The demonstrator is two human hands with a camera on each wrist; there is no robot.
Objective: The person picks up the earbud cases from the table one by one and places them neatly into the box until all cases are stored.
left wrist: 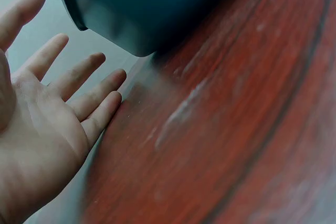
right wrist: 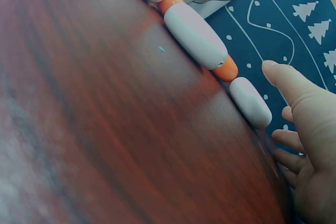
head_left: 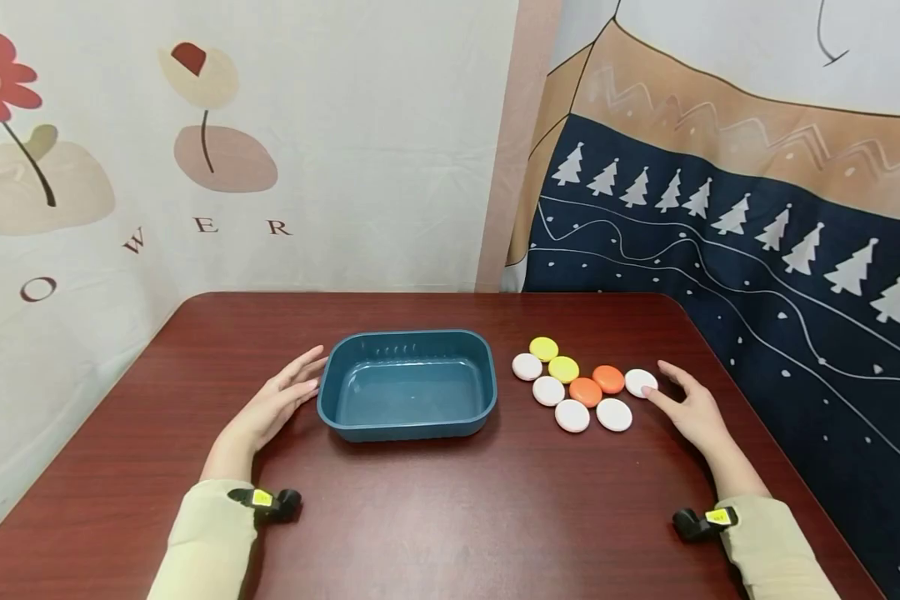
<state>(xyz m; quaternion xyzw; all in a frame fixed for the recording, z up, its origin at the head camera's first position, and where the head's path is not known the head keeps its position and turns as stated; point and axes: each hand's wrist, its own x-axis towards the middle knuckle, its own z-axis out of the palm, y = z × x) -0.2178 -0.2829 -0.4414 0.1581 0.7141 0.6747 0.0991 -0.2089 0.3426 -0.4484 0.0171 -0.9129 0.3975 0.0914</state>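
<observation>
On the right half of the dark red tabletop [head_left: 457, 525], nine round discs lie flat in a loose cluster: five white, two yellow, two orange. Yellow discs [head_left: 563, 369] sit toward the back, orange discs [head_left: 586, 392] toward the middle and right; of the white discs, two lie at the cluster's left, two at the front, and one, the end white disc [head_left: 641, 382], at the far right. Right hand [head_left: 690, 411] is at this end disc: thumb at its near edge, fingers beyond it, thumb and fingers apart rather than clamped; whether the thumb touches, cannot tell. One blue-green tray [head_left: 408, 432], rectangular with rounded corners, stands left of the cluster, well apart from the right hand. Left hand [head_left: 268, 410] is just beside the tray's left end, fingers extended and spread, gripping nothing; contact with the rim cannot be told. Two black wrist devices [head_left: 288, 505], one at each pale sleeve [head_left: 206, 533], each carry a yellow label [head_left: 262, 498]; print too small to read. Behind, a pale wall cloth [head_left: 390, 167] shows two printed flowers and the letters O, W, E, R, plus a cut-off stroke at the left edge. Adjoining at right, a navy-and-tan cloth [head_left: 630, 258] bears ten white trees, counted.
</observation>
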